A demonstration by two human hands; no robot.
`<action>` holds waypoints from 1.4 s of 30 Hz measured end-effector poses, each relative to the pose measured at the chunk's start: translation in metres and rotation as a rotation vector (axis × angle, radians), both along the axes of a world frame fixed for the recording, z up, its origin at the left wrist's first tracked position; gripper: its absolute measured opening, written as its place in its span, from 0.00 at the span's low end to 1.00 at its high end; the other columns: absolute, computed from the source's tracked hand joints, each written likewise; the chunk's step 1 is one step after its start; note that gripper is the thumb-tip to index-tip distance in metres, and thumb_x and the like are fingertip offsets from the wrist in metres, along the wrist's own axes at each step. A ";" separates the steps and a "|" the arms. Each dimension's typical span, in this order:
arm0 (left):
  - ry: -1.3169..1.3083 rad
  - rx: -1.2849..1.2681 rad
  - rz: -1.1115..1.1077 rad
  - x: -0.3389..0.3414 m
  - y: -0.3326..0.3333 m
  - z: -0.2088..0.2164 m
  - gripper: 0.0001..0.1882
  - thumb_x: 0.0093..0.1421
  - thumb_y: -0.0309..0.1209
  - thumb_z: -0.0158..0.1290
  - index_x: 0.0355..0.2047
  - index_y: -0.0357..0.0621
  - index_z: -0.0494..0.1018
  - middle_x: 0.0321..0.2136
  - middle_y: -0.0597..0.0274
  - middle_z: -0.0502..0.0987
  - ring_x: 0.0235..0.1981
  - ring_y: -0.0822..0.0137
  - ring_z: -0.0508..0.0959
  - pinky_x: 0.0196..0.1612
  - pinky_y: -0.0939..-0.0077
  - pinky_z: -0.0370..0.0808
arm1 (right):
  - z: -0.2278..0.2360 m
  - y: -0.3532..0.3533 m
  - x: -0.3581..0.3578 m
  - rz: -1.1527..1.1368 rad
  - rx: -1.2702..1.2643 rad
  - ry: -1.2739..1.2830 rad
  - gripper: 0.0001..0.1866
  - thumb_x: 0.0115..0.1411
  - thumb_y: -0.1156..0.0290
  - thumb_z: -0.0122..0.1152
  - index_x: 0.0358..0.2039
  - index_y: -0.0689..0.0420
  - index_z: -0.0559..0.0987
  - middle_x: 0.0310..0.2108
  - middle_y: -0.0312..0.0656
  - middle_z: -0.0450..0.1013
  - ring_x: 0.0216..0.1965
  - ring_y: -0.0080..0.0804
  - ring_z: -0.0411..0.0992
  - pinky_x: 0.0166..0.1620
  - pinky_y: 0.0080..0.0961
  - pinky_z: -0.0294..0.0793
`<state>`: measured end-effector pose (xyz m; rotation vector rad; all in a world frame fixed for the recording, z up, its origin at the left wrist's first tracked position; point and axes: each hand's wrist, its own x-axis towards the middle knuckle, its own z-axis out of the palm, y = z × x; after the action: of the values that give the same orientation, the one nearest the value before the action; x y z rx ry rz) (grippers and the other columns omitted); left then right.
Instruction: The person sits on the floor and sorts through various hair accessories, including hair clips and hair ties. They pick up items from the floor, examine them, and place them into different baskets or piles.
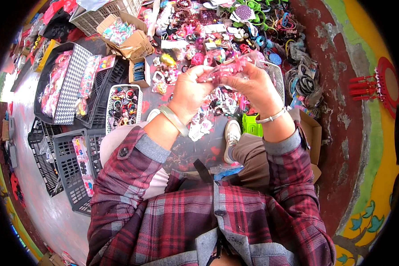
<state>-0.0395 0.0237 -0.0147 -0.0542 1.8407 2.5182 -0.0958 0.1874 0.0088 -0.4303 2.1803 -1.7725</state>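
Note:
Both my hands are raised in front of me, holding a clear plastic packet of bright pink pieces, some of them pointed. My left hand closes its fingers on the packet's left end. On the other end, my right hand grips with thumb and fingers. Which pieces lie under the fingers is hidden. Below and beyond the packet spreads a loose heap of small colourful accessories, among them hair ties and bows. White card tags lie on the floor below my left hand.
At left stand a white basket of hair ties, grey crates and a houndstooth-patterned box. An open cardboard box sits farther back. Dark coiled bands lie at right beside a worn red wall. A green plastic object rests near my shoe.

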 end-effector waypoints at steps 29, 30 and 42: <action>-0.181 0.221 -0.098 -0.001 -0.008 0.005 0.13 0.50 0.17 0.51 0.38 0.34 0.71 0.35 0.58 0.76 0.37 0.70 0.76 0.44 0.77 0.71 | 0.031 0.018 -0.006 0.146 -0.179 -0.423 0.14 0.49 0.70 0.64 0.35 0.62 0.76 0.30 0.35 0.74 0.31 0.21 0.70 0.39 0.18 0.68; -0.188 0.221 -0.101 -0.001 -0.008 0.005 0.12 0.50 0.16 0.51 0.38 0.34 0.71 0.35 0.58 0.76 0.37 0.70 0.76 0.44 0.77 0.71 | 0.030 0.017 -0.006 0.178 -0.204 -0.422 0.14 0.50 0.72 0.63 0.36 0.63 0.76 0.31 0.37 0.74 0.33 0.23 0.71 0.40 0.19 0.69; -0.285 0.325 -0.268 0.002 -0.009 0.006 0.14 0.54 0.20 0.49 0.43 0.35 0.67 0.38 0.60 0.74 0.38 0.69 0.75 0.44 0.75 0.71 | 0.029 0.012 -0.005 0.146 -0.373 -0.496 0.13 0.48 0.83 0.57 0.37 0.63 0.75 0.34 0.41 0.75 0.36 0.29 0.74 0.42 0.24 0.72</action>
<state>-0.0379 0.0148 -0.0083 -0.1417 1.2327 2.4335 -0.1008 0.1999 0.0380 -0.1913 1.4558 -1.9503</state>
